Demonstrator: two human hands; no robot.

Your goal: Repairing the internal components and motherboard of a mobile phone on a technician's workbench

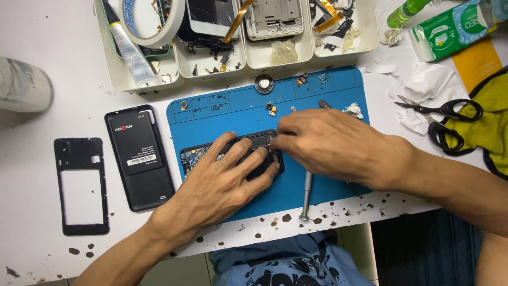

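A dismantled phone (197,154) with its circuit board bare lies on a blue work mat (328,90). My left hand (219,182) lies flat over the phone, fingers spread, pressing it to the mat. My right hand (328,143) is closed in a pinch at the phone's upper right corner, fingertips on a small part there. What the fingertips hold is too small to make out. A metal screwdriver (306,196) lies on the mat under my right hand, its tip hidden.
A black back cover (138,159) and a black inner frame (81,185) lie left of the mat. White trays (211,66) of phone parts, a glue tube (129,50) and a tape roll (153,24) stand behind. Scissors (442,114), crumpled tissues (434,87) and a yellow cloth (489,122) sit right.
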